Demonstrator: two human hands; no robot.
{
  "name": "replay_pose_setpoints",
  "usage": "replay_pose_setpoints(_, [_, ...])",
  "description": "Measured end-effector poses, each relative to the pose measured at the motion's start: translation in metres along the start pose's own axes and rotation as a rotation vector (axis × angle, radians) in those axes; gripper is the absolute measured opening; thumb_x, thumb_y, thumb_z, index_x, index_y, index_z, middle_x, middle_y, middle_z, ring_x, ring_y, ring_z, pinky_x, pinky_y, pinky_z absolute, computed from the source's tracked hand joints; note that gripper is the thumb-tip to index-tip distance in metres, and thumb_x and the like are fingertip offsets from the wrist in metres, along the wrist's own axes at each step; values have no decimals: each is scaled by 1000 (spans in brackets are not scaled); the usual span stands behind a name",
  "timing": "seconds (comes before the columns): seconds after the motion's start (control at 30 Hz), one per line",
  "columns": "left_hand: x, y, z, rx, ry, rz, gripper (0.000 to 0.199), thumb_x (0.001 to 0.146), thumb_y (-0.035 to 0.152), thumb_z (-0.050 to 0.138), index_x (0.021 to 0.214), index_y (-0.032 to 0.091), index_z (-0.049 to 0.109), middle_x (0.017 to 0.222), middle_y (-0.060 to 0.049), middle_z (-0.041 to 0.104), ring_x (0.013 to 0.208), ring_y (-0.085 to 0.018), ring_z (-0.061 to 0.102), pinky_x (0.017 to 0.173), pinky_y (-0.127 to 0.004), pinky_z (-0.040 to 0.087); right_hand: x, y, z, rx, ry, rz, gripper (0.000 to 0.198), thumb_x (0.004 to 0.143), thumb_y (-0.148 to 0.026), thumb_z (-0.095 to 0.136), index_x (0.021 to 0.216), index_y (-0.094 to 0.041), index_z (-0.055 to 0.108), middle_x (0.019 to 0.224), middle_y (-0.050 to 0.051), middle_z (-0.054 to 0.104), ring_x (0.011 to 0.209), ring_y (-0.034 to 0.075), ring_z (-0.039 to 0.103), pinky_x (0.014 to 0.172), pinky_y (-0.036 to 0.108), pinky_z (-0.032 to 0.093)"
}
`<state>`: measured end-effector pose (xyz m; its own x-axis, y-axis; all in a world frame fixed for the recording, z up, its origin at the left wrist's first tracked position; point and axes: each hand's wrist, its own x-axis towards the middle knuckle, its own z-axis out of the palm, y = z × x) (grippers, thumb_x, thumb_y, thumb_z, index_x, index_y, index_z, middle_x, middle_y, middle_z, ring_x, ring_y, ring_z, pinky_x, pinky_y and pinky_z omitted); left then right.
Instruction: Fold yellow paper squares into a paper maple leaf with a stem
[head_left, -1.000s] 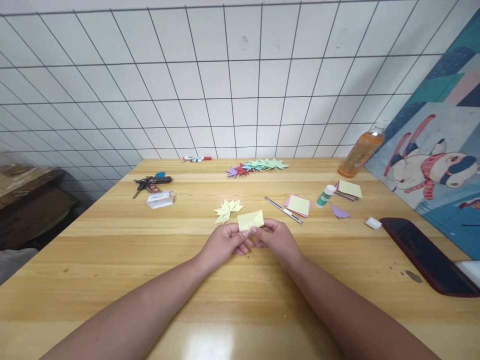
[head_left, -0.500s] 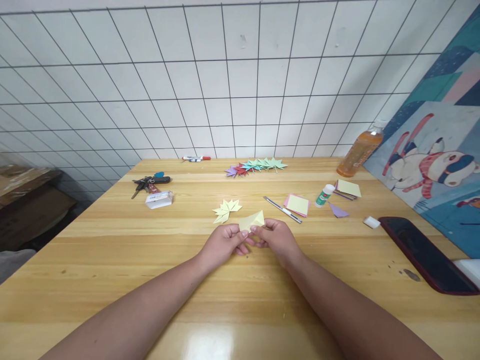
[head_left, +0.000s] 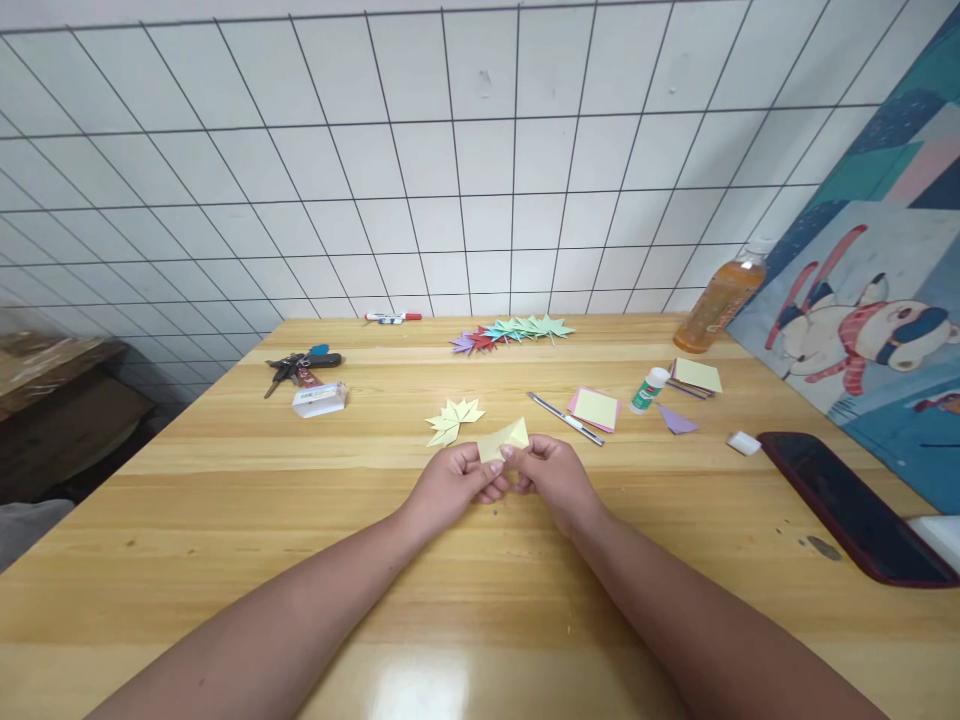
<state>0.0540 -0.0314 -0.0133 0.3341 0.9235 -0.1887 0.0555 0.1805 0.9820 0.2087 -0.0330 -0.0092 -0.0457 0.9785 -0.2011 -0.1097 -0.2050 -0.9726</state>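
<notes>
A small sheet of pale yellow paper [head_left: 501, 440], with a fold at its right end, is held up between both hands just above the table. My left hand [head_left: 459, 474] pinches its left and lower edge, thumb on top. At the right side, my right hand [head_left: 546, 468] grips it between thumb and fingers. Just beyond the left hand lies a pale yellow folded-paper leaf [head_left: 454, 421] with several points. To the right of it rest a utility knife [head_left: 565, 418] and a stack of pink and yellow paper squares [head_left: 595, 409].
Several folded-paper leaves [head_left: 513, 333] lie in a row near the wall. A glue stick [head_left: 649, 390], purple paper piece [head_left: 677, 419], more paper squares [head_left: 696, 376], eraser [head_left: 744, 443], phone [head_left: 855, 505] and bottle [head_left: 721, 300] are rightward. Keys [head_left: 300, 366], a small box [head_left: 319, 399] and marker [head_left: 393, 318] are leftward.
The fingers of my left hand have curled in slightly under the yellow paper. The paper has tilted a little, its right end slightly higher. Everything else stays in place.
</notes>
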Motion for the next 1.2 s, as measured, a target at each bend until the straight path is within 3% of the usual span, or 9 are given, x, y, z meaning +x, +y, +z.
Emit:
replay_pose_setpoints(0.1, [0,1,1,-26,28,-42,32,71,44,67,73,13,62,67,-5,69,56,-12,61,57,-23,47,1,1,-2,27,-8,-5,31,62,-45,70,64,-16,58,45,-6,50,43,8,47,49,22,43])
replay_pose_setpoints(0.3, [-2,3,2,-50,28,-90,30,71,41,67,74,11,64,66,-7,69,57,-13,62,54,-22,45,2,2,-4,42,-16,4,33,61,-42,72,57,-15,54,46,-5,51,44,8,47,49,22,42])
replay_pose_setpoints(0.57, [-2,5,1,-24,25,-110,31,73,42,66,73,10,64,66,-8,70,58,-13,62,55,-22,45,3,3,-5,63,-39,11,31,61,-42,73,65,-14,59,47,-5,50,45,8,47,52,24,45])
replay_pose_setpoints(0.83, [-1,0,0,-4,45,-24,33,72,44,65,76,12,64,67,-6,69,56,-13,62,55,-23,47,1,1,-2,12,-73,20,32,58,-40,75,77,-16,64,67,0,63,52,9,54,54,25,48])
replay_pose_setpoints(0.93, [-1,0,0,4,55,16,33,72,44,65,76,12,64,67,-6,69,56,-12,61,55,-23,47,0,-1,0,-11,-74,21,29,57,-39,75,70,-15,64,64,0,63,55,10,55,54,24,47])
replay_pose_setpoints(1.2, [1,-2,-3,56,54,71,31,73,42,64,77,11,65,66,-5,68,59,-13,61,58,-24,48,-1,-1,0,-35,-117,11,29,59,-37,74,75,-14,65,66,1,64,61,13,58,57,24,47])
